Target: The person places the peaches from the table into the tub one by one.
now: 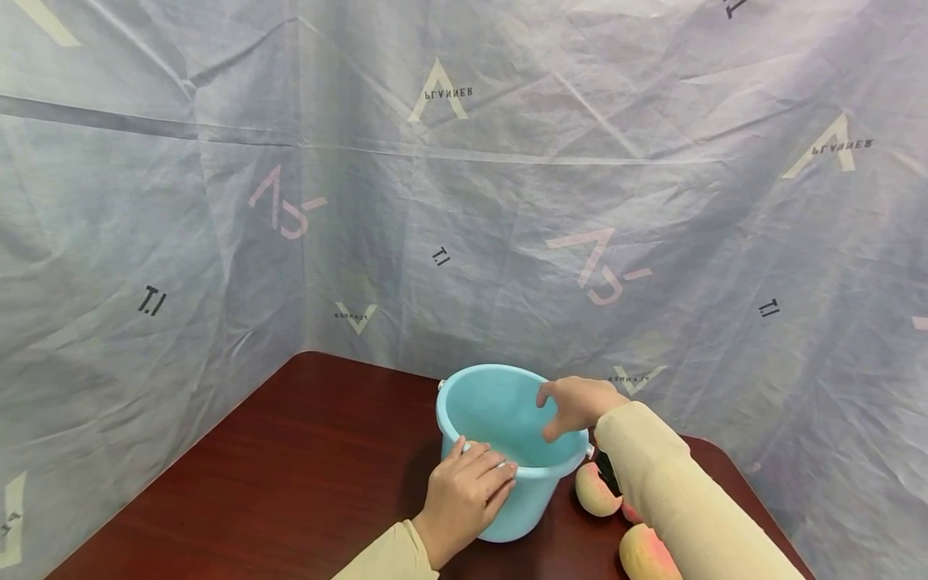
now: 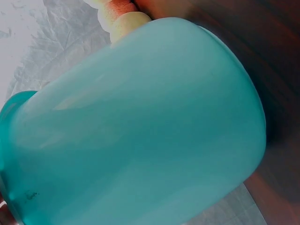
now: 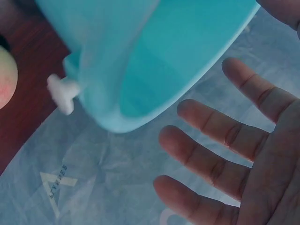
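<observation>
A light blue bucket stands upright on the dark red table, its mouth facing up. My left hand grips the near rim, fingers laid over the edge. In the left wrist view the bucket's wall fills most of the picture, with only a bit of the hand at the lower left. Above the right side of the mouth, my right hand is held with fingers and thumb spread apart. The right wrist view has that hand beside the rim, its fingers apart and holding nothing.
Several yellow-pink peaches lie right of the bucket, partly behind my right sleeve. A dark object shows between them and the sleeve. White pegs stick out below the bucket's rim. Grey printed cloth hangs behind the table.
</observation>
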The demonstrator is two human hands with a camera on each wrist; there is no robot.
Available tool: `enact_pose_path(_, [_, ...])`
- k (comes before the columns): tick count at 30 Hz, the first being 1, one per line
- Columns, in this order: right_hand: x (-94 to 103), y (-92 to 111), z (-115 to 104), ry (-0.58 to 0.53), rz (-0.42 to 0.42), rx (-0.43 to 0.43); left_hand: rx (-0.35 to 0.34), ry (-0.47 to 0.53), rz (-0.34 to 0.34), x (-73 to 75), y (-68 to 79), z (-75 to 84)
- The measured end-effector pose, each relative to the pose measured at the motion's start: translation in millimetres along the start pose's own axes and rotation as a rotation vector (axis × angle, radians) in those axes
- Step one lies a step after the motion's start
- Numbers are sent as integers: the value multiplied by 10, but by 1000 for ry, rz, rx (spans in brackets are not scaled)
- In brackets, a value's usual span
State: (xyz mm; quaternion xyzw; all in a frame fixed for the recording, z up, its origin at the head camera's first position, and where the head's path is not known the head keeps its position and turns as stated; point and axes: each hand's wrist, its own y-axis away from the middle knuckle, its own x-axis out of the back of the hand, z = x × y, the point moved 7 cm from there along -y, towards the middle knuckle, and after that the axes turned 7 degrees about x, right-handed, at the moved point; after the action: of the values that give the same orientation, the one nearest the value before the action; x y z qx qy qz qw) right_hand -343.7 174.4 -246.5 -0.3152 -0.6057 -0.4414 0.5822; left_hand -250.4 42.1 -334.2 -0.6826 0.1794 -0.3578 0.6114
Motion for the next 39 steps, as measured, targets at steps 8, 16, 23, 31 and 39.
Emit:
enact_pose_path(8, [-41,66,167,-7,7,-24,-5,2,1,5,-11,12])
enact_pose_path(16, [-79,135,289,-27,23,-34,-11,-10,7,4,0,20])
enact_pose_path(23, [-130,192,408,-36,45,-25,-52,-10,61,25,2,19])
enact_pose_path(31, [-204,237,521,-67,43,-39,-53,-3,64,18,18,7])
enact_pose_path(39, [-251,283,613,-100,47,-47,-58,-4,73,23,17,3])
